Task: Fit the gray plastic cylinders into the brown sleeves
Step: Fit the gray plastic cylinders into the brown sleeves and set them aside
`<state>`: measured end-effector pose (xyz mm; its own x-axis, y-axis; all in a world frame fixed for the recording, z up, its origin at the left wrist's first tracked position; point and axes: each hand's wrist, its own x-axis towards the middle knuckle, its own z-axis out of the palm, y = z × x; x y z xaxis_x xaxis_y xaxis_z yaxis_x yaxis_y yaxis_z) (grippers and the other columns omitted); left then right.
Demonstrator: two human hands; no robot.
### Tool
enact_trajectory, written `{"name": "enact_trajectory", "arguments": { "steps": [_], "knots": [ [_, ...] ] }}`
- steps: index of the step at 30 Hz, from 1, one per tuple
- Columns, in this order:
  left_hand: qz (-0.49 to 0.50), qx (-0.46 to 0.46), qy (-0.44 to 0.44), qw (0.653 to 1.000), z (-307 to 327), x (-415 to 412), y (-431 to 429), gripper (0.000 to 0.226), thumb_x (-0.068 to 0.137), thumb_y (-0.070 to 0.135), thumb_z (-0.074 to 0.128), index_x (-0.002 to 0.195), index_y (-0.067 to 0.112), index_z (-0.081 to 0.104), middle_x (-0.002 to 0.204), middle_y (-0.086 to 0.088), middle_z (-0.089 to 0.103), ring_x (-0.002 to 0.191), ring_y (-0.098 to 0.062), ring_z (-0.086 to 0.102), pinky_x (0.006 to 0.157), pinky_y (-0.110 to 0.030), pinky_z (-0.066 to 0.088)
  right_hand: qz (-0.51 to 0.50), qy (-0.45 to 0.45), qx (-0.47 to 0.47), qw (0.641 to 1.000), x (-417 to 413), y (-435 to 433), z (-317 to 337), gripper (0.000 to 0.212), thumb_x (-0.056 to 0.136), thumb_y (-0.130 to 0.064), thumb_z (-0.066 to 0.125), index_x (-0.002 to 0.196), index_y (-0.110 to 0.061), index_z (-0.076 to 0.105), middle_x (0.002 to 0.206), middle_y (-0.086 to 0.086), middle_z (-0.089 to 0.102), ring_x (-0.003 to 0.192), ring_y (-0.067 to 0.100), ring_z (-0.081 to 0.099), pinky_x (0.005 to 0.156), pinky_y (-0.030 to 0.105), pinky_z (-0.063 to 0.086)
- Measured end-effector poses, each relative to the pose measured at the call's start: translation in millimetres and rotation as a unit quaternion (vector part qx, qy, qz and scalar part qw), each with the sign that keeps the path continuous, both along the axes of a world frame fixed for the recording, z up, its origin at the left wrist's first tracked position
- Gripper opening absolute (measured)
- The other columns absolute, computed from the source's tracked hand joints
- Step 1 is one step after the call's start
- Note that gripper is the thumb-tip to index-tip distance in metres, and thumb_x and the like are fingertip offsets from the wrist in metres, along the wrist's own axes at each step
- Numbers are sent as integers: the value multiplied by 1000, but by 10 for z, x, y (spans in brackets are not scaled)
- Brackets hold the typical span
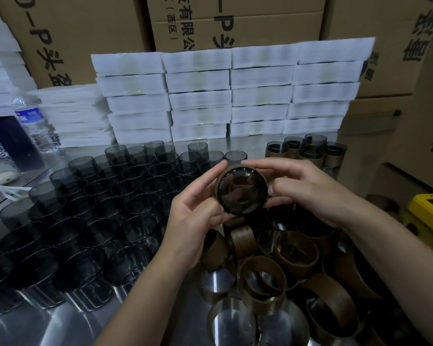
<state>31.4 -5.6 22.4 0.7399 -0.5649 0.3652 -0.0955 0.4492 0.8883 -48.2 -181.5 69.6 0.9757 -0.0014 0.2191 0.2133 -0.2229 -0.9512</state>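
Note:
I hold one gray plastic cylinder [241, 192] end-on toward the camera, with a brown sleeve [219, 179] wrapped around it. My left hand [195, 216] grips its left side. My right hand [308, 188] pinches its right side and top. Many bare gray cylinders [90, 208] stand in rows across the left of the steel table. Loose brown sleeves [295, 255] lie in a heap below my hands on the right. Several cylinders with sleeves on them [308, 149] stand together at the back right.
Stacks of white foam trays [230, 91] line the back of the table [68, 325], with cardboard boxes [235, 21] behind them. A water bottle [34, 123] stands at the back left. A yellow device [428, 216] sits at the right edge.

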Motion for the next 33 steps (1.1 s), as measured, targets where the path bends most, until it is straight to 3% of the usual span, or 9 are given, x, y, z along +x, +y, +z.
{"name": "enact_trajectory", "arguments": {
  "steps": [2, 5, 9, 11, 13, 15, 21, 33],
  "knots": [
    [-2, 0, -2, 1000, 2, -10, 0, 59, 65, 0, 49, 102, 37, 75, 107, -2, 74, 100, -21, 70, 70, -30, 58, 1, -5, -2, 1000, -12, -1, 15, 50, 70, -7, 50, 113, -26, 66, 91, -7, 73, 79, 3, 68, 63, 13, 50],
    [-1, -2, -6, 1000, 10, -25, 2, 53, 58, 10, 62, 102, 36, 76, 106, -1, 74, 100, -20, 70, 71, -32, 59, 7, -11, -1, 1000, -19, 6, 26, 49, 69, -4, 52, 111, -23, 66, 82, -11, 73, 66, -2, 64, 58, 9, 46],
    [7, 2, 4, 1000, -10, -20, -7, 57, 63, 1, 53, 115, 22, 65, 103, -3, 75, 95, -21, 71, 65, -28, 58, 2, -8, -4, 1000, -20, -8, 34, 46, 68, -5, 54, 106, -27, 69, 86, -6, 73, 71, 0, 64, 60, 12, 47],
    [8, 4, 4, 1000, -8, -24, -9, 59, 59, 4, 59, 117, 18, 62, 104, -7, 74, 96, -23, 71, 65, -29, 58, -2, -8, -4, 1000, -18, -18, 34, 47, 67, -5, 55, 103, -31, 71, 88, -2, 74, 72, 5, 67, 63, 15, 51],
    [14, -1, 0, 1000, -6, -29, -12, 62, 54, 12, 63, 115, 18, 63, 104, -7, 74, 94, -22, 72, 64, -29, 58, -9, -12, -8, 1000, -18, -25, 38, 46, 66, -6, 57, 98, -35, 74, 99, 5, 74, 89, 19, 70, 76, 26, 58],
    [22, -8, -3, 1000, -6, -34, -16, 62, 51, 18, 65, 113, 19, 64, 103, -6, 74, 91, -19, 72, 64, -29, 57, -5, -16, -9, 1000, -24, -23, 47, 46, 66, -7, 60, 96, -38, 74, 104, 5, 73, 100, 23, 68, 85, 29, 56],
    [20, -15, 2, 1000, -17, -29, -14, 59, 50, 19, 66, 109, 21, 68, 103, -8, 74, 90, -20, 72, 63, -30, 58, -8, -20, 16, 1000, -11, -18, 40, 43, 66, -4, 59, 95, -31, 74, 102, 12, 72, 95, 32, 67, 76, 26, 57],
    [18, -18, 13, 1000, -13, -55, -20, 63, 50, 18, 68, 113, 18, 65, 103, -7, 75, 94, -20, 71, 65, -32, 59, -7, -18, 11, 1000, -2, -64, 26, 42, 65, -5, 65, 101, -25, 73, 97, 10, 73, 85, 22, 70, 68, 20, 52]
  ]
}}
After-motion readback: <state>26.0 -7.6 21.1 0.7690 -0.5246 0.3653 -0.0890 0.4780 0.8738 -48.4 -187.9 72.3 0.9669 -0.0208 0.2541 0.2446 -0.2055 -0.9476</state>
